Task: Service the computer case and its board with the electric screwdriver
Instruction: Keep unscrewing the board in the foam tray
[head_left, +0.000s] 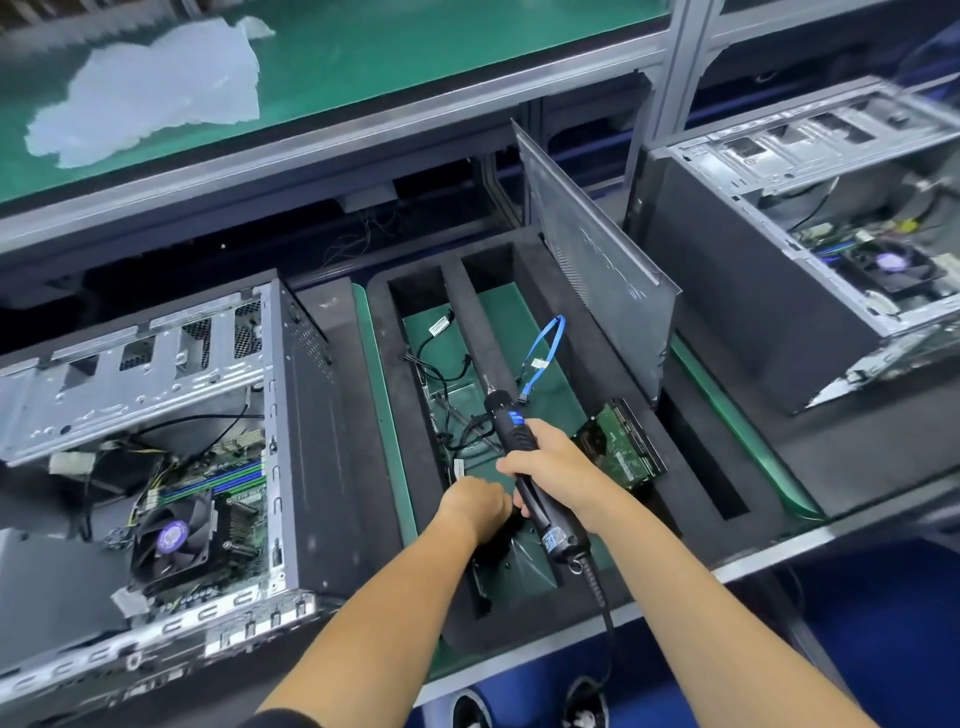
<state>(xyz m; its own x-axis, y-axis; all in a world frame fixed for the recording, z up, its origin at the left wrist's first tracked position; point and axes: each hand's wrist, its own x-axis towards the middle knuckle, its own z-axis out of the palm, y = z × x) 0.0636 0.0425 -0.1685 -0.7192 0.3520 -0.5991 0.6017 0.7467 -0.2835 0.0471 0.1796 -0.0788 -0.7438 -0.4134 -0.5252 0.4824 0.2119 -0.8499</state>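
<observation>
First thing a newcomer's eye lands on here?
The right hand gripping the black electric screwdriver at centre, over the foam tray, with the left hand reaching down beside it. Next, the open computer case on the left with its board fan exposed, and the grey side panel standing upright behind the tray.

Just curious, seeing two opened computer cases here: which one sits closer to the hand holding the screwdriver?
The case on the left, its fan by the near edge. The right hand grips the electric screwdriver closer to it than to the far-right case.

Black screwdriver (524, 467) with blue labels; beside it a blue cable (545, 353), green mat (545, 410), black foam tray (405, 415), and green circuit board (623, 452).
</observation>
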